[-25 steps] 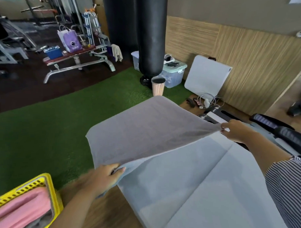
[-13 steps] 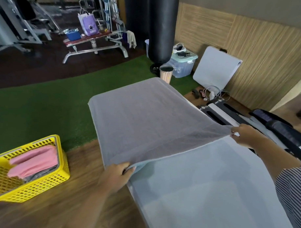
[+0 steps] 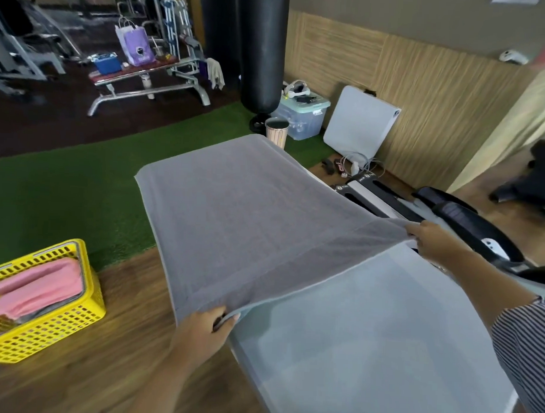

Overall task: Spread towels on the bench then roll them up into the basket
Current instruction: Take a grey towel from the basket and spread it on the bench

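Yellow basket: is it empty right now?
No, the yellow basket on the wooden floor already holds pink towels.

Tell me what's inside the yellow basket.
The yellow basket holds rolled pink towels with something grey partly showing beneath them. Whatever lies deeper is covered.

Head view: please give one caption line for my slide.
Both hands, left hand and right hand, hold a grey terry towel by its near corners over the pale bench.
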